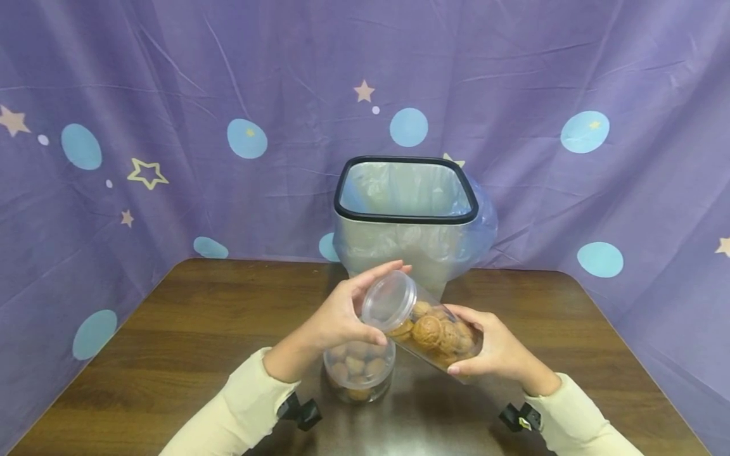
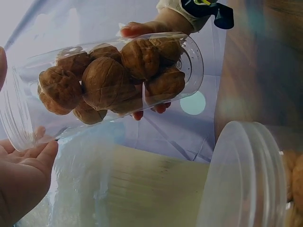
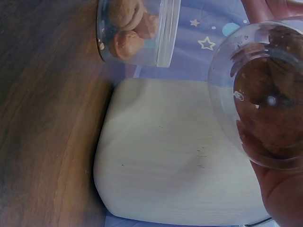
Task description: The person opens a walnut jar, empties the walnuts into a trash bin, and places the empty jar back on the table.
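The left hand (image 1: 345,310) held the jar (image 1: 423,328) by its lid (image 1: 390,301), thumb and fingers bent round it, and the right hand (image 1: 495,347) gripped the base — its fingers partly hidden, though apparently curled — while the jar, walnuts (image 2: 105,82) inside, hung tilted above the table (image 1: 217,354), before the bin (image 1: 405,244), near the tub (image 1: 359,373).

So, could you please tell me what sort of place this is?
Probably a staged recording corner: a wood-grain table, a patterned purple curtain hung behind it, and black wrist-worn devices.
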A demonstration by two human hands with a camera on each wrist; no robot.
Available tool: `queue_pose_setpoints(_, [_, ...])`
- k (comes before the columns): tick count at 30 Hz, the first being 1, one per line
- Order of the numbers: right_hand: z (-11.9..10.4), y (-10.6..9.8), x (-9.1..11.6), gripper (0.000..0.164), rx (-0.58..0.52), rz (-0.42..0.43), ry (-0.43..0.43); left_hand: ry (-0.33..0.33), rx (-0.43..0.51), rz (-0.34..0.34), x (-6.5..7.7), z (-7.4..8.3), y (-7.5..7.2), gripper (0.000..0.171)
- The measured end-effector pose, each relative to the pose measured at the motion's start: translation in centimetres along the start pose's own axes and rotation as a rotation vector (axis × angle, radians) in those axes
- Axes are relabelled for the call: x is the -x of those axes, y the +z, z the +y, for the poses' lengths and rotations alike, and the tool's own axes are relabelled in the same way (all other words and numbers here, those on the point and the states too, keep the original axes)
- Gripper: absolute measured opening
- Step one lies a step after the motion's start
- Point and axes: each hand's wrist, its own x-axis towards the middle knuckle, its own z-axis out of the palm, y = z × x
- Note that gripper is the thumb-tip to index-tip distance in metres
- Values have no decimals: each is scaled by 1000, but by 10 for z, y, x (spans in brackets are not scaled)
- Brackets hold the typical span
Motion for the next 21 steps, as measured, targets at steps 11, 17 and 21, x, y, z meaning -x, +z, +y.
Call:
queue_pose_setpoints(11, [0,1,1,80,-22,-18,31,-1,-3,51,4,-4,2,106])
queue_pose_setpoints(17, [1,2,0,79,-14,-26,39,-13,-17,77,6,-6,3,104])
queue_pose_setpoints(21, [0,3,-1,79,-7,-17,30,-9,-47,101,6,-5,4,101])
